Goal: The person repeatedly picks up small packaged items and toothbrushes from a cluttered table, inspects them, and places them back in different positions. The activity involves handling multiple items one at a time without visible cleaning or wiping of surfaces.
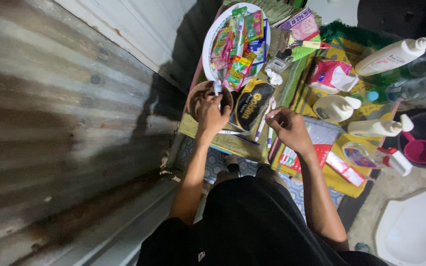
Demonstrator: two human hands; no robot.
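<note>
Two hands at work, centre frame. Left hand (212, 112): fingers clamped on a slim white-and-blue stick-shaped item (217, 88), long axis near upright, tip toward the top of the frame, over a round brown bowl (196, 93). Right hand (288, 127): fingertips pinched together; contents cannot be told. Risk, judged: a nudge tips the bowl off the crowded yellow-green tabletop (193, 129) edge.

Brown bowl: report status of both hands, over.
Left hand over the brown bowl, fingers pinching a small white item. Right hand pinching something thin, unclear what. Black pouch lies between them.
</note>
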